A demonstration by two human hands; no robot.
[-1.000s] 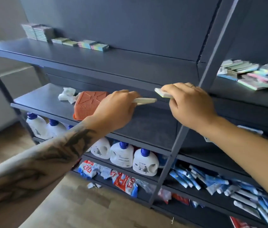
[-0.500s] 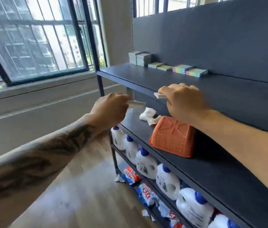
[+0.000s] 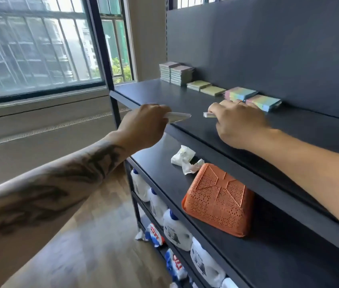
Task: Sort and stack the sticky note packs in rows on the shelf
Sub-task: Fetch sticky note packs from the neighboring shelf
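My left hand (image 3: pixel 145 123) grips a thin pale sticky note pack (image 3: pixel 178 117) over the front edge of the dark top shelf (image 3: pixel 164 96). My right hand (image 3: pixel 237 121) holds another pale pack (image 3: pixel 208 115) just above that shelf. Along the shelf's back stand two tall grey pack stacks (image 3: pixel 176 72), two low yellow-green packs (image 3: pixel 206 88) and two pastel rainbow packs (image 3: pixel 251 98). My right hand is close in front of the rainbow packs.
On the shelf below lie an upturned orange perforated basket (image 3: pixel 218 200) and crumpled white paper (image 3: pixel 185 161). White bottles with blue caps (image 3: pixel 175 227) fill a lower shelf. A barred window (image 3: pixel 39 48) is to the left, wooden floor beneath.
The view swung left along the shelf unit to its window end. Both hands, each still holding a pack, rose from the middle shelf level to the top shelf near the sorted rows.
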